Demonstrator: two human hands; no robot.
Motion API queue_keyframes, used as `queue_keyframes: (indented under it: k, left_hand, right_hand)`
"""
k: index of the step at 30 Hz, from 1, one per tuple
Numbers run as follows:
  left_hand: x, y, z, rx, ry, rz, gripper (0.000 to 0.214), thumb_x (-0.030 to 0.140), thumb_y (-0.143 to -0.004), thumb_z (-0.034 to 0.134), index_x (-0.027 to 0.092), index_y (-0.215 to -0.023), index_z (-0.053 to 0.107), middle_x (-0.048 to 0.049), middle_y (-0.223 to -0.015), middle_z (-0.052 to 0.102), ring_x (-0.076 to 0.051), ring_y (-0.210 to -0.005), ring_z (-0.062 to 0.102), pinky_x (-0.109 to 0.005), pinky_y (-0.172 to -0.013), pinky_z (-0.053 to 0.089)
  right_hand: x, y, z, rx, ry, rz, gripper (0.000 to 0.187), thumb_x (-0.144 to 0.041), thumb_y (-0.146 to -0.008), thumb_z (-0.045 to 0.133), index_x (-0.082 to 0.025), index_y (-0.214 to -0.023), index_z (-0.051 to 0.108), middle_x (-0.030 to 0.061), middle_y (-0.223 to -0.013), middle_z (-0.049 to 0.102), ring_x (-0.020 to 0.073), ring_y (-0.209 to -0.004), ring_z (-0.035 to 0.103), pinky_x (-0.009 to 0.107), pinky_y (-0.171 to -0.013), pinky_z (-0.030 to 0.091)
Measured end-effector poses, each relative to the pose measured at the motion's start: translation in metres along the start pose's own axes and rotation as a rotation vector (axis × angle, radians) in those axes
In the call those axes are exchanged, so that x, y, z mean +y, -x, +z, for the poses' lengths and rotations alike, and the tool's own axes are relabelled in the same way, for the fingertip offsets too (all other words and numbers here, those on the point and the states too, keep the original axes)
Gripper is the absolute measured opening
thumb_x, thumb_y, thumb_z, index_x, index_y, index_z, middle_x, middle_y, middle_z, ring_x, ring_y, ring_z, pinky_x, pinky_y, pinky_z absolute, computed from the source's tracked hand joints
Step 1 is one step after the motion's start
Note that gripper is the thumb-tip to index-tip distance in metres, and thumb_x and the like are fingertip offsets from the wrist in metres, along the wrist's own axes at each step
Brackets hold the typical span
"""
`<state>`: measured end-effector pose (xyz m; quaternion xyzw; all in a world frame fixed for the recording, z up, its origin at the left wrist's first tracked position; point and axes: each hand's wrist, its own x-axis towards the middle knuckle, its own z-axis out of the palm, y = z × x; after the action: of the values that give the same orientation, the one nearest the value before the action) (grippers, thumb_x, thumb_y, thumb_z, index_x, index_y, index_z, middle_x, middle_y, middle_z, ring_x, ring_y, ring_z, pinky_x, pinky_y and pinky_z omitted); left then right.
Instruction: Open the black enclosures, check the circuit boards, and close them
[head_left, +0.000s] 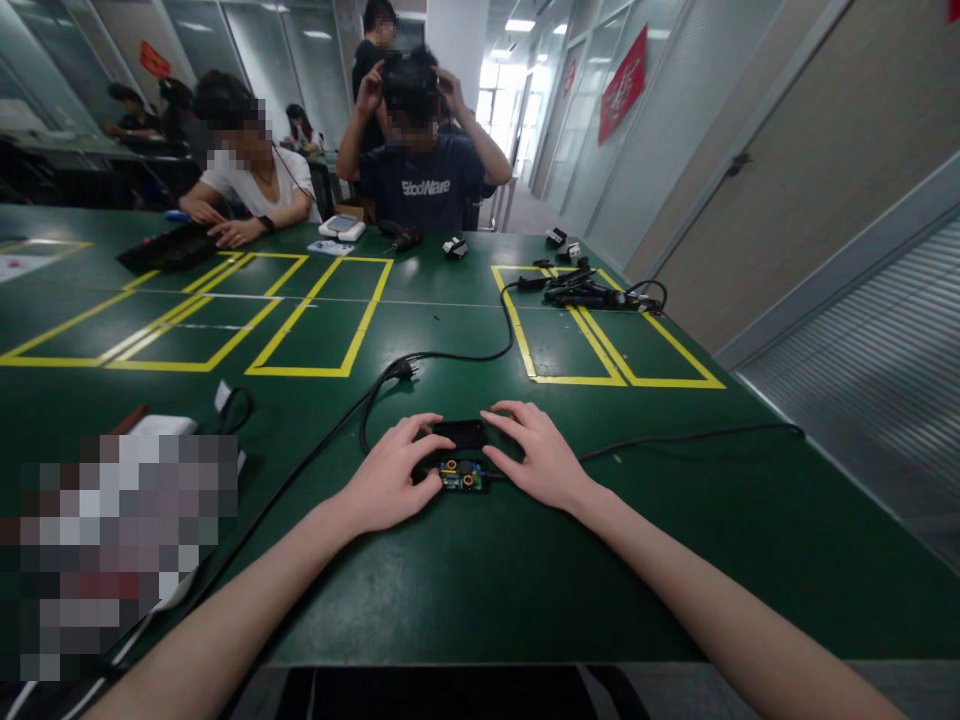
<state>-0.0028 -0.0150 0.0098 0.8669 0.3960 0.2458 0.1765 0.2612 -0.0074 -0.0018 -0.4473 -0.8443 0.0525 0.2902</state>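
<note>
A small black power adapter lies opened on the green table. Its circuit board (461, 475) with coloured parts faces up, and its black cover (461, 433) lies just behind it. My left hand (390, 475) rests at the board's left end, fingers curled round it. My right hand (536, 455) lies at the right end, fingers stretched toward the cover and touching the case. A black cable (675, 437) runs from the adapter to the right, and another black cord with a plug (401, 370) curves away behind.
Yellow tape boxes (330, 310) mark the table (480, 580). A pile of black adapters and cables (585, 290) sits at the back right. Two people sit across the table, others behind. A white object (161, 425) and a blurred patch lie at my left.
</note>
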Motion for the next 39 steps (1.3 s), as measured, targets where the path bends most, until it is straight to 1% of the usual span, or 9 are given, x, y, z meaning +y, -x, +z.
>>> queue_keyframes:
  k: [3, 6, 12, 16, 22, 24, 28, 32, 39]
  left_hand:
    - [0.001, 0.000, 0.000, -0.013, 0.006, 0.007, 0.033, 0.012, -0.085, 0.058, 0.021, -0.113, 0.072, -0.0118, -0.142, 0.060, -0.031, -0.130, 0.059, -0.054, -0.113, 0.049]
    - [0.001, 0.001, -0.001, -0.008, 0.028, 0.022, 0.028, 0.012, -0.084, 0.060, 0.020, -0.107, 0.073, -0.0109, -0.141, 0.061, -0.030, -0.127, 0.060, -0.052, -0.112, 0.051]
    - [0.003, 0.000, -0.002, 0.016, 0.052, 0.070, 0.028, 0.010, -0.082, 0.062, 0.021, -0.105, 0.075, -0.0107, -0.141, 0.061, -0.030, -0.129, 0.059, -0.050, -0.110, 0.053]
    - [0.003, 0.000, -0.003, 0.025, 0.085, 0.088, 0.028, 0.009, -0.083, 0.061, 0.020, -0.105, 0.076, -0.0114, -0.140, 0.063, -0.029, -0.129, 0.058, -0.049, -0.111, 0.053]
    - [0.005, -0.001, -0.004, 0.002, 0.130, 0.078, 0.028, 0.012, -0.084, 0.058, 0.021, -0.107, 0.073, -0.0107, -0.137, 0.066, -0.028, -0.124, 0.063, -0.046, -0.110, 0.052]
    - [0.007, -0.001, -0.004, -0.011, 0.168, 0.060, 0.028, 0.012, -0.084, 0.056, 0.021, -0.107, 0.069, -0.0099, -0.135, 0.066, -0.025, -0.117, 0.067, -0.041, -0.103, 0.055]
    - [0.010, -0.001, -0.005, -0.024, 0.248, -0.039, 0.016, 0.015, -0.081, 0.055, 0.022, -0.095, 0.053, -0.0061, -0.116, 0.068, -0.017, -0.083, 0.066, -0.029, -0.072, 0.055]
    - [0.010, -0.001, -0.006, -0.013, 0.293, -0.085, 0.020, 0.019, -0.079, 0.057, 0.023, -0.094, 0.045, -0.0051, -0.111, 0.069, -0.018, -0.084, 0.065, -0.031, -0.073, 0.053]
    - [0.008, 0.000, -0.006, -0.012, 0.292, -0.081, 0.035, 0.019, -0.082, 0.059, 0.022, -0.116, 0.054, -0.0050, -0.107, 0.067, -0.019, -0.085, 0.066, -0.030, -0.072, 0.054]
  right_hand:
    - [-0.001, 0.000, 0.002, -0.082, -0.052, 0.022, 0.029, -0.025, -0.097, 0.064, -0.020, -0.125, 0.069, 0.0138, -0.119, 0.072, 0.0291, -0.108, 0.064, 0.049, -0.089, 0.054]
    - [-0.002, 0.001, 0.002, -0.080, -0.177, 0.054, 0.026, -0.022, -0.094, 0.067, -0.021, -0.120, 0.068, 0.0106, -0.111, 0.072, 0.0265, -0.104, 0.065, 0.046, -0.089, 0.055]
    - [-0.001, 0.004, 0.003, -0.099, -0.337, 0.118, 0.046, -0.017, -0.091, 0.065, -0.023, -0.136, 0.060, 0.0064, -0.108, 0.069, 0.0219, -0.097, 0.065, 0.043, -0.090, 0.057]
    - [-0.005, 0.004, 0.001, -0.106, -0.315, 0.102, 0.031, -0.016, -0.092, 0.063, -0.023, -0.123, 0.066, 0.0088, -0.114, 0.070, 0.0250, -0.107, 0.064, 0.046, -0.096, 0.054]
    - [-0.014, 0.002, -0.003, -0.129, -0.480, 0.189, 0.020, -0.014, -0.090, 0.063, -0.021, -0.109, 0.066, 0.0032, -0.094, 0.071, 0.0171, -0.083, 0.066, 0.033, -0.079, 0.056]
    - [-0.016, 0.002, -0.003, -0.103, -0.568, 0.219, 0.017, -0.017, -0.090, 0.063, -0.020, -0.107, 0.067, 0.0039, -0.096, 0.073, 0.0167, -0.082, 0.069, 0.032, -0.078, 0.058]
    - [-0.017, 0.001, -0.004, -0.081, -0.640, 0.276, 0.017, -0.021, -0.090, 0.063, -0.020, -0.107, 0.067, 0.0048, -0.097, 0.075, 0.0167, -0.079, 0.072, 0.032, -0.075, 0.062]
    - [-0.017, 0.002, -0.005, -0.083, -0.643, 0.228, 0.017, -0.021, -0.089, 0.065, -0.020, -0.106, 0.068, 0.0056, -0.097, 0.077, 0.0184, -0.083, 0.075, 0.034, -0.078, 0.065]
    - [-0.016, 0.005, -0.006, -0.087, -0.656, 0.212, 0.014, -0.019, -0.089, 0.067, -0.019, -0.103, 0.069, 0.0063, -0.099, 0.078, 0.0194, -0.088, 0.077, 0.037, -0.085, 0.065]
